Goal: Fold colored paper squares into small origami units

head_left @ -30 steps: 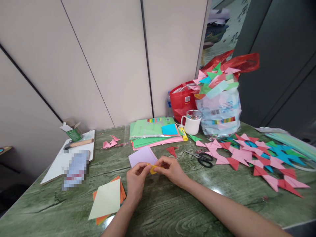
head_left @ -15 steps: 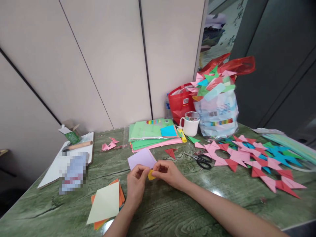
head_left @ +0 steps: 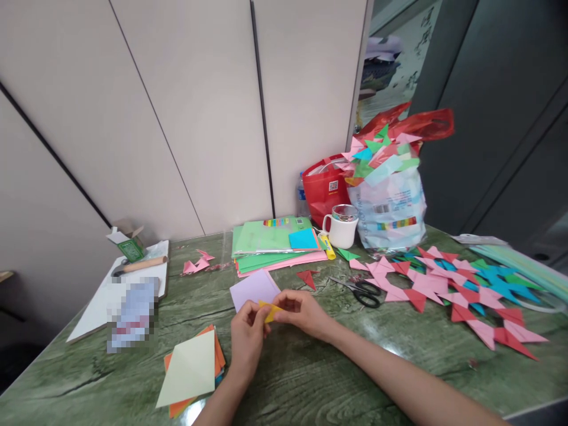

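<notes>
A small folded piece of yellow paper [head_left: 271,312] is pinched between my two hands above the table. My left hand [head_left: 249,334] grips its left side, thumb and fingers closed. On the other side my right hand [head_left: 302,313] pinches it, and the fingers hide part of the paper. Just behind the hands lies a stack of lilac paper [head_left: 254,289]. To the left of my left forearm is a pile of square sheets, a pale yellow sheet [head_left: 189,367] on top and orange ones below. A red folded triangle [head_left: 307,278] lies beyond my right hand.
Black-handled scissors [head_left: 366,293] and joined pink, red and blue folded pieces [head_left: 426,285] spread to the right. Behind stand a white mug [head_left: 342,229], a full plastic bag [head_left: 390,207] and green paper packs [head_left: 270,238]. A hammer [head_left: 139,265] rests on a white board at left.
The yellow paper has turned in my fingers and now shows a pointed, angled shape. Both hands stay close together; the left fingers have shifted slightly. The view has tilted a little.
</notes>
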Available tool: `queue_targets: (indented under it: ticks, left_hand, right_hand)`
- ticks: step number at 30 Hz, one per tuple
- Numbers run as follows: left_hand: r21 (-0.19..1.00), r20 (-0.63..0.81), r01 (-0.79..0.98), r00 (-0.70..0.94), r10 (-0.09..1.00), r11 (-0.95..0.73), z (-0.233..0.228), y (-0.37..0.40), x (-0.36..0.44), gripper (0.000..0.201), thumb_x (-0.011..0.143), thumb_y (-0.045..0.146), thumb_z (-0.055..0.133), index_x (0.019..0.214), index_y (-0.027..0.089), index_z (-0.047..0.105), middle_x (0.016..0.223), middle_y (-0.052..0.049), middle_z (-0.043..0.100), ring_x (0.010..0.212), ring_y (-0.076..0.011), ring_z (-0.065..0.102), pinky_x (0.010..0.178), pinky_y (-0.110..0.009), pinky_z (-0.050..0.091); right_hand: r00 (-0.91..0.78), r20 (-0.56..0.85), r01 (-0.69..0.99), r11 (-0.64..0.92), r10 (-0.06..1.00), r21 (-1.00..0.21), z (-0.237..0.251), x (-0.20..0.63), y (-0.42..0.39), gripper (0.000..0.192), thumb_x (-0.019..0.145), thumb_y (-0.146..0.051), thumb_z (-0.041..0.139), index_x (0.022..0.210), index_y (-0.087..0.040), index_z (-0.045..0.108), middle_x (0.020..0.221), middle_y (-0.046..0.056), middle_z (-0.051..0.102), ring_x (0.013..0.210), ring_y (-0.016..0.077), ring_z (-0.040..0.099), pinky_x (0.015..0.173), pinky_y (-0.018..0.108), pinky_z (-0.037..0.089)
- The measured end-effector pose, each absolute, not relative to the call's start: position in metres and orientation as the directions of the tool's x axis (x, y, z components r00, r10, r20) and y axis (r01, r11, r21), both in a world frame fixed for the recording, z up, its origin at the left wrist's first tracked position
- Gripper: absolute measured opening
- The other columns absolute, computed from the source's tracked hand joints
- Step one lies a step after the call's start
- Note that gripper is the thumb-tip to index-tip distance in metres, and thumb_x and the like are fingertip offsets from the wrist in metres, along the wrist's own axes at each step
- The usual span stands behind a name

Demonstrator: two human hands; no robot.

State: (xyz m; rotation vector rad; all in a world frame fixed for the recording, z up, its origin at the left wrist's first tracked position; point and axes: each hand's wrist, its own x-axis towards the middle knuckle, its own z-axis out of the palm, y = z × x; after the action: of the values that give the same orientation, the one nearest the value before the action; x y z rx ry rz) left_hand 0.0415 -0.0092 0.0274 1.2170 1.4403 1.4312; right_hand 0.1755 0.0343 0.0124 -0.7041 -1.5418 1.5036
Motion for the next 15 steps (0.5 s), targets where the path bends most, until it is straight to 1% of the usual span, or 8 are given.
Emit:
queue_targets:
  ticks: [3, 5, 7, 9, 10, 12, 13, 15]
  left_hand:
    - [0.985, 0.144, 0.132, -0.321, 0.936, -0.107, 0.028, -0.009, 0.04, 0.033, 0.064, 0.04, 0.065, 0.051, 0.017, 0.045, 0.038, 0.008, 0.042, 0.035, -0.0063, 0.035, 0.038, -0.019, 0.029]
    - [0.989, 0.141, 0.09, -0.316, 0.938, -0.119, 0.028, -0.008, 0.039, 0.03, 0.064, 0.04, 0.066, 0.056, 0.017, 0.049, 0.042, 0.007, 0.045, 0.036, -0.0066, 0.038, 0.039, -0.019, 0.031]
    - [0.992, 0.116, -0.023, -0.291, 0.95, -0.128, 0.027, -0.006, 0.041, 0.03, 0.066, 0.044, 0.064, 0.07, 0.016, 0.055, 0.051, 0.004, 0.054, 0.043, -0.0093, 0.048, 0.045, -0.021, 0.039]
    - [0.979, 0.059, -0.177, -0.245, 0.968, -0.104, 0.029, -0.009, 0.052, 0.037, 0.068, 0.048, 0.061, 0.08, 0.014, 0.058, 0.064, -0.002, 0.062, 0.059, -0.014, 0.058, 0.058, -0.026, 0.046]
    - [0.967, -0.003, -0.251, -0.196, 0.981, -0.047, 0.032, -0.012, 0.062, 0.038, 0.067, 0.05, 0.061, 0.076, 0.013, 0.059, 0.067, -0.004, 0.063, 0.064, -0.0157, 0.06, 0.063, -0.028, 0.047]
    - [0.915, -0.135, -0.382, 0.018, 0.991, 0.132, 0.041, -0.025, 0.092, 0.038, 0.066, 0.048, 0.063, 0.072, 0.011, 0.059, 0.069, -0.007, 0.063, 0.069, -0.0178, 0.061, 0.069, -0.031, 0.047]
    - [0.864, -0.182, -0.445, 0.163, 0.97, 0.237, 0.046, -0.033, 0.111, 0.037, 0.065, 0.047, 0.065, 0.073, 0.011, 0.059, 0.072, -0.008, 0.063, 0.072, -0.0195, 0.062, 0.072, -0.033, 0.047]
    - [0.739, -0.205, -0.524, 0.424, 0.882, 0.424, 0.058, -0.051, 0.152, 0.039, 0.064, 0.046, 0.067, 0.077, 0.01, 0.058, 0.075, -0.011, 0.063, 0.073, -0.0222, 0.063, 0.072, -0.037, 0.047]
  right_hand:
    - [-0.482, 0.168, -0.078, 0.149, 0.86, -0.986, 0.011, 0.177, 0.034, 0.028, 0.061, -0.041, 0.07, 0.064, -0.015, 0.063, 0.058, -0.002, 0.06, 0.054, 0.01, 0.052, 0.054, 0.023, 0.04]
    - [-0.467, 0.193, -0.058, 0.187, 0.863, -0.981, 0.013, 0.179, 0.037, 0.029, 0.061, -0.042, 0.07, 0.06, -0.014, 0.062, 0.056, -0.001, 0.06, 0.053, 0.0106, 0.052, 0.054, 0.023, 0.041]
    - [-0.466, 0.235, -0.048, 0.241, 0.853, -0.969, 0.021, 0.184, 0.046, 0.028, 0.061, -0.042, 0.07, 0.062, -0.014, 0.063, 0.058, -0.001, 0.061, 0.055, 0.0116, 0.054, 0.056, 0.024, 0.043]
    - [-0.432, 0.3, -0.003, 0.331, 0.851, -0.944, 0.038, 0.192, 0.066, 0.027, 0.065, -0.041, 0.067, 0.067, -0.014, 0.064, 0.061, 0.0, 0.062, 0.056, 0.0115, 0.055, 0.056, 0.024, 0.044]
    - [-0.394, 0.357, 0.047, 0.406, 0.847, -0.913, 0.05, 0.197, 0.081, 0.025, 0.067, -0.039, 0.065, 0.068, -0.014, 0.064, 0.061, 0.0, 0.061, 0.055, 0.0109, 0.054, 0.054, 0.023, 0.043]
    - [-0.354, 0.437, 0.162, 0.514, 0.827, -0.842, 0.078, 0.207, 0.115, 0.022, 0.072, -0.035, 0.061, 0.077, -0.014, 0.064, 0.06, -0.001, 0.059, 0.053, 0.0099, 0.053, 0.052, 0.022, 0.044]
    - [-0.343, 0.46, 0.192, 0.541, 0.819, -0.819, 0.093, 0.211, 0.134, 0.022, 0.075, -0.032, 0.059, 0.086, -0.014, 0.064, 0.062, -0.001, 0.059, 0.052, 0.0094, 0.053, 0.051, 0.021, 0.045]
    - [-0.307, 0.459, 0.232, 0.533, 0.834, -0.814, 0.122, 0.219, 0.168, 0.024, 0.077, -0.025, 0.055, 0.097, -0.013, 0.061, 0.065, 0.0, 0.058, 0.051, 0.0087, 0.054, 0.049, 0.021, 0.047]
